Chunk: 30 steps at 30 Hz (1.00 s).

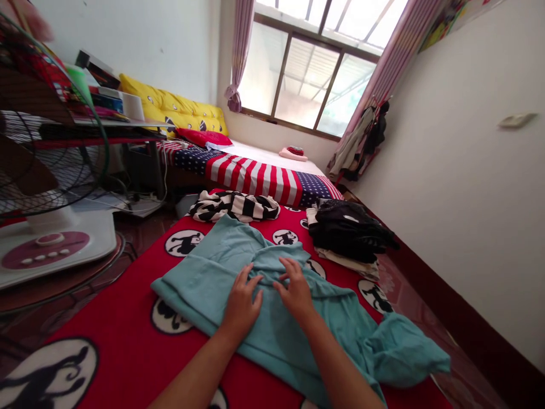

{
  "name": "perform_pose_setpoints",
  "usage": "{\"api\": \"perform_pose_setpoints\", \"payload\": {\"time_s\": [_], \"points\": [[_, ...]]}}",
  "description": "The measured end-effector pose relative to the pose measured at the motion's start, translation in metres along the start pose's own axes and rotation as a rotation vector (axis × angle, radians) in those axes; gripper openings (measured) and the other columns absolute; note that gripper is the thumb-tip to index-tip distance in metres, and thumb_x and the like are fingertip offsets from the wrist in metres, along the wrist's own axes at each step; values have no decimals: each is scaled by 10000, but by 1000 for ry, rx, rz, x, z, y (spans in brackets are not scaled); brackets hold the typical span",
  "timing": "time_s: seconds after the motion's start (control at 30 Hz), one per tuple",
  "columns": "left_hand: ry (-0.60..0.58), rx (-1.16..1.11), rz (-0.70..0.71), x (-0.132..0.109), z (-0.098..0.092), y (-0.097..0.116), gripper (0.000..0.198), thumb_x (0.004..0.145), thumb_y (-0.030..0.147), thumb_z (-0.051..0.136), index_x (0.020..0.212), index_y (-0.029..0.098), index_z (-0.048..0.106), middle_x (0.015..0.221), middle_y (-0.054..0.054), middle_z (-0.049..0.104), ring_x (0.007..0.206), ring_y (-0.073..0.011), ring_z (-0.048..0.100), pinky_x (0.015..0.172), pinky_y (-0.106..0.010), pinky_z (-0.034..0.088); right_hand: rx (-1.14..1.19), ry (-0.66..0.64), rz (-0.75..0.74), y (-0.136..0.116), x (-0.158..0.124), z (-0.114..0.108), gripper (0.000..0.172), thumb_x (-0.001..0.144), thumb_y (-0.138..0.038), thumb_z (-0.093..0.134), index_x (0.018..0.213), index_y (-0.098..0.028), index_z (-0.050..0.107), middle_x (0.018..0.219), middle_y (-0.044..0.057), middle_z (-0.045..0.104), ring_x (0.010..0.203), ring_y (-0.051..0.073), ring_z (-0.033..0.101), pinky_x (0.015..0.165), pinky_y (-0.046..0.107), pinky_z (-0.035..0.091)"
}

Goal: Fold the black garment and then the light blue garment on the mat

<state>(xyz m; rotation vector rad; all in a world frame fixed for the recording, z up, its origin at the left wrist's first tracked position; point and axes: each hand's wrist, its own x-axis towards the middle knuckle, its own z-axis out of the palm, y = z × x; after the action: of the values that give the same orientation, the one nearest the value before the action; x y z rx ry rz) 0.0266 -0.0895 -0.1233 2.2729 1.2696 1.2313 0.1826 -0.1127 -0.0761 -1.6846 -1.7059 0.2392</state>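
Observation:
A teal garment [204, 284] lies spread over a red patterned cloth, wrinkled, with one end bunched at the right. It looks like a shirt, though its full shape is hidden in the folds. My left hand [243, 301] rests on the middle of it, fingers bent and apart. Just to the right, my right hand [294, 288] hovers over or touches the fabric near a raised fold, its fingers also spread. Neither hand has cloth gripped between its fingers.
Beyond the garment lies a crumpled black-and-white cloth [234, 205]. A stack of dark folded clothes [347, 230] sits at the right on the red cloth [114, 335]. At the left stands a fan [55, 244]. A bed [255, 177] is at the back.

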Motion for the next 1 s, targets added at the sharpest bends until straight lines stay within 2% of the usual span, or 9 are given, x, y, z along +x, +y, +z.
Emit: {"api": "perform_pose_setpoints", "payload": {"time_s": [0.13, 0.2, 0.3, 0.4, 0.57, 0.73, 0.83, 0.93, 1.0], "points": [[21, -99, -9, 1, 0, 0, 356, 831, 120, 475, 1163, 207, 570, 1347, -100, 467, 1294, -247, 415, 1077, -447, 379, -143, -169, -43, -9, 16, 19, 841, 665, -184, 672, 1419, -322, 326, 1467, 103, 328, 735, 130, 616, 746, 306, 506], [24, -126, -11, 1, -1, 1, 371, 827, 108, 470, 1171, 213, 561, 1337, -97, 474, 1284, -243, 427, 1076, -444, 382, -200, -192, -42, -8, 21, 25, 660, 679, -221, 684, 1306, -312, 498, 1428, 88, 398, 757, 142, 618, 773, 314, 491], [21, -153, -12, 1, -3, 2, 418, 818, 88, 463, 1211, 214, 529, 1343, -98, 461, 1277, -234, 433, 1077, -433, 381, -150, -145, 1, -3, 26, 26, 182, 776, -270, 602, 930, -248, 697, 1287, 48, 544, 710, 122, 610, 722, 277, 480], [43, -161, -34, 2, -2, 2, 464, 821, 80, 459, 1270, 197, 474, 1365, -114, 426, 1290, -229, 412, 1086, -432, 367, -40, -9, 28, 5, 27, 17, 183, 825, -266, 519, 764, -200, 679, 1093, 43, 641, 649, 117, 589, 678, 267, 473], [68, -152, -60, 2, 3, -1, 451, 813, 70, 472, 1250, 184, 487, 1371, -125, 417, 1283, -244, 417, 1077, -450, 373, -55, 152, 89, 17, 29, 3, 199, 811, -220, 494, 935, -191, 647, 1135, 56, 616, 644, 122, 586, 743, 291, 476], [50, -152, -15, 0, 6, -4, 392, 814, 70, 473, 1181, 188, 544, 1301, -108, 501, 1244, -241, 458, 1067, -452, 384, -298, -45, 189, 17, 43, 7, 564, 759, -134, 552, 1302, -268, 485, 1381, 76, 451, 873, 184, 633, 801, 307, 461], [49, -147, -2, -1, 6, -5, 382, 808, 66, 475, 1157, 191, 565, 1290, -103, 513, 1243, -244, 457, 1066, -455, 383, -413, -136, 265, 17, 54, 10, 408, 762, -171, 585, 1159, -270, 595, 1448, 84, 363, 970, 229, 625, 817, 335, 451], [52, -154, -6, 0, 5, -4, 378, 805, 65, 473, 1145, 197, 574, 1283, -97, 513, 1233, -241, 467, 1064, -450, 385, -410, -146, 265, 20, 58, 12, 173, 773, -207, 577, 919, -250, 660, 1415, 43, 413, 979, 223, 623, 806, 329, 450], [57, -163, -15, 1, 4, -3, 382, 803, 64, 473, 1146, 201, 571, 1287, -95, 501, 1228, -238, 472, 1062, -444, 389, -359, -100, 226, 23, 56, 12, 141, 763, -193, 567, 860, -249, 653, 1366, 12, 476, 990, 210, 613, 794, 314, 452]]}}
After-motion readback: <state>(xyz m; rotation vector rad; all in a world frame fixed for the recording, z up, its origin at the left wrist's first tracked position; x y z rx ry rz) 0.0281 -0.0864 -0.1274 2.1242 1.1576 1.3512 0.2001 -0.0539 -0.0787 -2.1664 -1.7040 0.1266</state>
